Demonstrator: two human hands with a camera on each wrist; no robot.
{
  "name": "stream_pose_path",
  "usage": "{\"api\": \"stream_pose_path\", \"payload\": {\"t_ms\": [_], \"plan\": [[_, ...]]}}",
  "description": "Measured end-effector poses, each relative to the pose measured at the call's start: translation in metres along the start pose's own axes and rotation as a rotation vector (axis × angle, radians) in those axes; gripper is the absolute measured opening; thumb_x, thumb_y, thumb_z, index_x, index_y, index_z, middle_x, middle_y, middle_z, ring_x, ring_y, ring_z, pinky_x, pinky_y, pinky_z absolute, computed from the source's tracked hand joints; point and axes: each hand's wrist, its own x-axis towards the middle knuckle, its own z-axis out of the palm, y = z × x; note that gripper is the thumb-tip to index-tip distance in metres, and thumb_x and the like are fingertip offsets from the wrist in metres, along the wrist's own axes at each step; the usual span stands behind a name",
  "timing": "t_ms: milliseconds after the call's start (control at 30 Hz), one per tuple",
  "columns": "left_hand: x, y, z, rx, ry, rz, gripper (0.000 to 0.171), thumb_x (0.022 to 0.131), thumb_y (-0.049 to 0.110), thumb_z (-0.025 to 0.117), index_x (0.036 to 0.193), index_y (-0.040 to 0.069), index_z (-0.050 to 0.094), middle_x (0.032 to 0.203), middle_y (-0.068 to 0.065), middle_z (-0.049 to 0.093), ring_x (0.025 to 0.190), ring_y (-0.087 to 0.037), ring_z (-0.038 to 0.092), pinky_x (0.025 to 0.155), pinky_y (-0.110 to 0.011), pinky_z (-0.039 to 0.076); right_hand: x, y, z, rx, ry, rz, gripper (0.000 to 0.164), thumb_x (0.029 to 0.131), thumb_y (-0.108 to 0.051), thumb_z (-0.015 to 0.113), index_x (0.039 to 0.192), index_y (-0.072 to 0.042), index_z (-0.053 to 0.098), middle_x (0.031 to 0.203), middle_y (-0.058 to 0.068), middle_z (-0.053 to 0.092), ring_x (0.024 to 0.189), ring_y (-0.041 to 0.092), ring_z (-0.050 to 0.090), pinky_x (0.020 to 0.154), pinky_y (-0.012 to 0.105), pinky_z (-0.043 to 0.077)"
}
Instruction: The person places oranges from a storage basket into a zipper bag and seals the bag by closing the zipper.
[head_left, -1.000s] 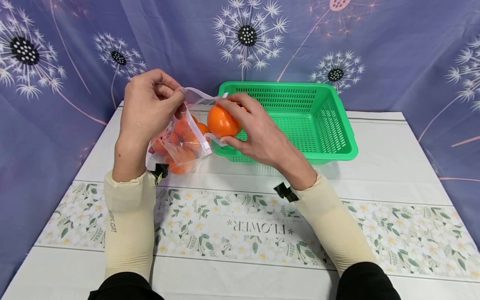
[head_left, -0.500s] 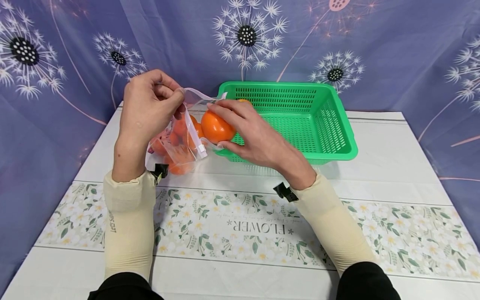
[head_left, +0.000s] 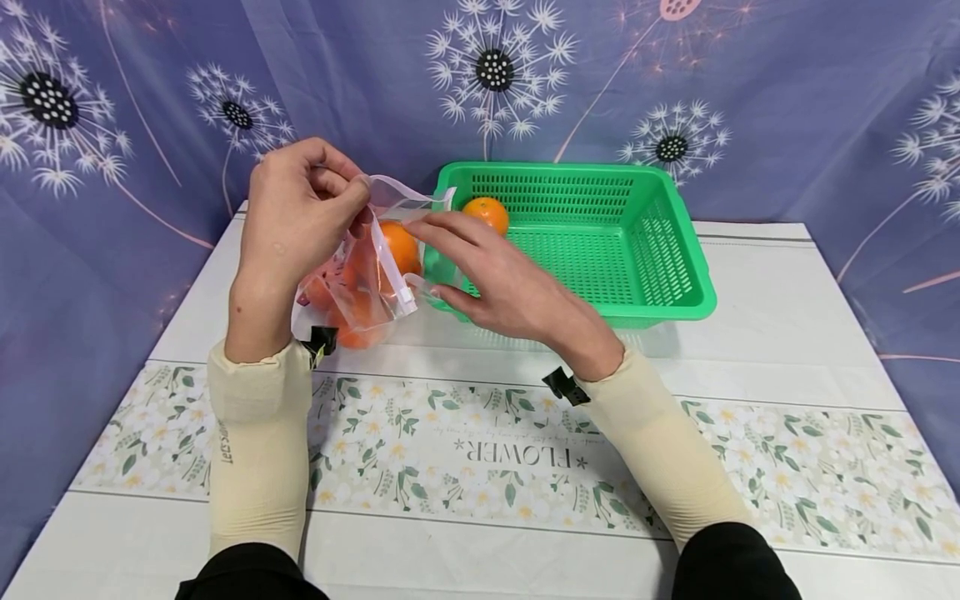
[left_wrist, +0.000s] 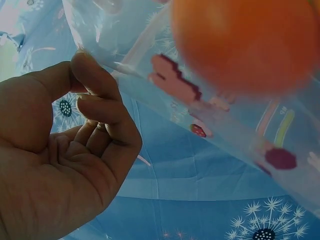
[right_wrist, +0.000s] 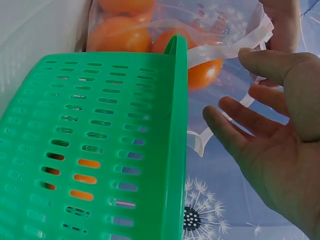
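My left hand (head_left: 300, 212) pinches the upper rim of a clear zip bag (head_left: 390, 310) printed with pink figures; in the left wrist view its thumb and index finger meet at the bag's edge. Several oranges (head_left: 401, 247) lie inside the bag, one of them just within its mouth. At that mouth, my right hand (head_left: 513, 279) has its fingers spread and holds nothing; whether its fingertips touch the plastic I cannot tell. Another orange (head_left: 486, 215) sits in the left end of the green basket (head_left: 697, 275), behind the right hand.
The basket stands at the back of the table, its left end right beside the bag. A white tablecloth (head_left: 487, 550) with a floral band covers the table. A purple dandelion-print curtain (head_left: 360, 83) hangs behind it.
The orange in my right hand has moved left into the bag and been let go. The right fingers have spread. My left hand keeps its pinch on the rim.
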Motion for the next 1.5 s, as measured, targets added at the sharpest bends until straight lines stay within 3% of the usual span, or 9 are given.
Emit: {"api": "stream_pose_path", "payload": {"t_ms": [367,733,1500], "plan": [[0.001,-0.001,-0.001,-0.011,0.004,0.012,0.009,0.098,0.016,0.064,0.095,0.011,0.069,0.070,-0.004,0.072,0.058,-0.018,0.068,0.045,-0.028,0.042,0.000,0.001,-0.002,-0.004,-0.015,0.010,0.053,0.099,-0.014,0.075,0.148,-0.003,0.057,0.149,0.013,0.055,0.140,0.025,0.051,0.121,0.034,0.037],[0.001,-0.001,-0.002,-0.016,0.003,0.011,0.010,0.099,0.017,0.064,0.095,0.010,0.070,0.071,-0.004,0.072,0.059,-0.018,0.069,0.045,-0.027,0.042,-0.001,0.004,-0.009,-0.011,-0.032,0.086,0.044,0.101,-0.015,0.071,0.143,-0.004,0.061,0.143,0.010,0.057,0.135,0.023,0.053,0.116,0.036,0.042],[0.000,-0.002,-0.003,-0.019,0.001,-0.003,0.010,0.099,0.019,0.065,0.096,0.011,0.070,0.072,-0.003,0.073,0.060,-0.018,0.070,0.044,-0.026,0.046,-0.004,0.017,-0.033,-0.044,0.081,0.130,0.033,0.098,-0.012,0.072,0.129,0.000,0.067,0.134,0.015,0.062,0.123,0.029,0.060,0.108,0.043,0.049]]}}
